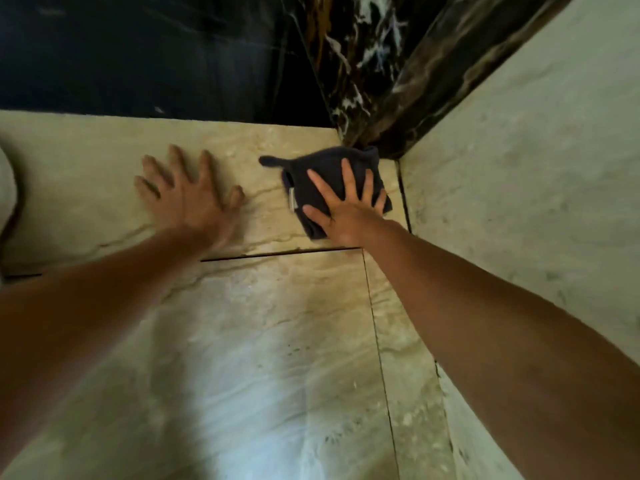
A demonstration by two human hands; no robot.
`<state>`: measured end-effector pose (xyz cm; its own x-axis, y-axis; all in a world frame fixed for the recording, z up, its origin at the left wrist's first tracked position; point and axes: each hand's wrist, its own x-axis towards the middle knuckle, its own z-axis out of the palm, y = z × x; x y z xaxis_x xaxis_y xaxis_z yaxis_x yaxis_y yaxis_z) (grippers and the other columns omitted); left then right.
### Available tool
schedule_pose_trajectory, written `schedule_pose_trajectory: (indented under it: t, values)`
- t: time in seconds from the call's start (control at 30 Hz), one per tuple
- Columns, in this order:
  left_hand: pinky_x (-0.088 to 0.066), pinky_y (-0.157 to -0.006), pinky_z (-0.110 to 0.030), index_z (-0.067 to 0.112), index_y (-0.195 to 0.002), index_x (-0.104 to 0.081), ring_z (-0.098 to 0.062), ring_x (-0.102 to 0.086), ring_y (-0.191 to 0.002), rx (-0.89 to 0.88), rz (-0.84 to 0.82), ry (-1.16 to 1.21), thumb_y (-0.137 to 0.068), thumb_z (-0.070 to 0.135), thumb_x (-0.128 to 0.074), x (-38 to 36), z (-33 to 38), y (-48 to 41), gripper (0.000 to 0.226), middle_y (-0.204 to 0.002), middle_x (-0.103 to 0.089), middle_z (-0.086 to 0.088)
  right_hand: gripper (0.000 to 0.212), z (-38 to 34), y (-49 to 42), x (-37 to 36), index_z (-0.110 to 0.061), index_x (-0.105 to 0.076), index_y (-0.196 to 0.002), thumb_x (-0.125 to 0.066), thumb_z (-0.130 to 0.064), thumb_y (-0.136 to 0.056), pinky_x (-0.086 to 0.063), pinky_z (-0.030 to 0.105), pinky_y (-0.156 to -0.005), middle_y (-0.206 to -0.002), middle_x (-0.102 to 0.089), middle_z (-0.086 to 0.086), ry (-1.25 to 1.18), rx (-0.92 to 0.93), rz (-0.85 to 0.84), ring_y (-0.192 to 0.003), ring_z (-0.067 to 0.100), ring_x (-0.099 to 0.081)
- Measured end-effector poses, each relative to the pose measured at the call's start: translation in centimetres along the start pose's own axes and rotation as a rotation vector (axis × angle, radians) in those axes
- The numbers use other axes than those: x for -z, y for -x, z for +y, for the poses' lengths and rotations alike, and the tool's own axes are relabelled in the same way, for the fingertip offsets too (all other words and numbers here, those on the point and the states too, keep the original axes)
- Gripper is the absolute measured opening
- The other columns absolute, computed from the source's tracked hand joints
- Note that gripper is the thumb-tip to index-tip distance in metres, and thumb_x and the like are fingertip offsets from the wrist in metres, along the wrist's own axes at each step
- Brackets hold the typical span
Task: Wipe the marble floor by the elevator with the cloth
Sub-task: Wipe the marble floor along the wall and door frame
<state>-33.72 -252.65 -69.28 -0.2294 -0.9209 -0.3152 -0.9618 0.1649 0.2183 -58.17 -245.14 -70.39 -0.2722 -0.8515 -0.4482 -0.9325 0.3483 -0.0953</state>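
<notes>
A dark folded cloth point(311, 174) lies on the beige marble floor point(263, 341) in the far right corner, touching the dark marble frame. My right hand point(346, 209) presses flat on the cloth with fingers spread. My left hand point(187, 199) rests flat on the bare floor to the left of the cloth, fingers apart, holding nothing. Both forearms reach in from the bottom of the view.
A pale marble wall point(540, 174) rises along the right. Dark veined marble trim point(367, 74) and a black panel point(138, 53) close the far side. A pale rounded object point(7, 188) sits at the left edge. Dark joints cross the floor tiles.
</notes>
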Motion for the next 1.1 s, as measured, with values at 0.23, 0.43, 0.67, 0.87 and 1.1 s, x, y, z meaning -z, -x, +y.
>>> schedule_pose_trajectory:
  t: [0.23, 0.43, 0.67, 0.87, 1.1]
  values:
    - [-0.008, -0.118, -0.066, 0.023, -0.154, -0.025, -0.05, -0.008, -0.151, -0.326, 0.033, -0.042, -0.088, 0.066, -0.02, -6.1, 4.9, 10.6, 0.08, -0.166, -0.012, -0.021, 0.066, 0.3, 6.5, -3.8, -0.06, 0.003, -0.146, -0.015, -0.079, -0.085, 0.008, 0.069, -0.112, -0.166, 0.015, -0.002, -0.152, -0.162, 0.182, -0.148, 0.043, 0.015]
    - [-0.004, -0.121, -0.062, 0.019, -0.157, -0.024, -0.046, -0.002, -0.153, -0.392, 0.101, -0.125, -0.09, 0.064, -0.029, -8.1, 4.3, 13.2, 0.081, -0.167, -0.012, -0.021, 0.067, 1.5, 24.2, -11.4, -0.053, 0.005, -0.151, -0.016, -0.074, -0.091, -0.008, 0.073, -0.111, -0.167, 0.007, 0.008, -0.167, -0.312, 0.189, -0.148, 0.048, 0.003]
    - [-0.004, -0.12, -0.065, 0.02, -0.156, -0.022, -0.048, -0.006, -0.152, -0.384, 0.132, -0.115, -0.089, 0.062, -0.034, -8.2, 4.5, 13.2, 0.08, -0.166, -0.012, -0.021, 0.068, 1.4, 17.6, -8.2, -0.058, 0.016, -0.144, -0.017, -0.075, -0.087, 0.008, 0.074, -0.108, -0.162, 0.026, 0.008, -0.238, -0.349, 0.144, -0.143, 0.052, 0.017]
    - [-0.008, -0.121, -0.064, 0.025, -0.155, -0.024, -0.045, -0.008, -0.153, -0.376, 0.153, -0.101, -0.088, 0.062, -0.037, -8.6, 4.4, 13.1, 0.078, -0.167, -0.014, -0.017, 0.07, 1.1, 8.0, -3.8, -0.057, 0.002, -0.148, -0.026, -0.073, -0.087, 0.014, 0.072, -0.107, -0.164, 0.023, 0.007, -0.25, -0.291, 0.108, -0.144, 0.051, 0.021]
    - [-0.008, -0.121, -0.064, 0.023, -0.155, -0.025, -0.046, -0.009, -0.152, -0.379, 0.133, -0.117, -0.088, 0.061, -0.037, -8.6, 4.4, 13.2, 0.078, -0.166, -0.016, -0.019, 0.064, -1.2, 22.2, -10.0, -0.048, -0.012, -0.153, -0.026, -0.066, -0.094, -0.014, 0.071, -0.112, -0.167, -0.003, 0.012, -0.144, -0.214, 0.227, -0.147, 0.051, -0.007]
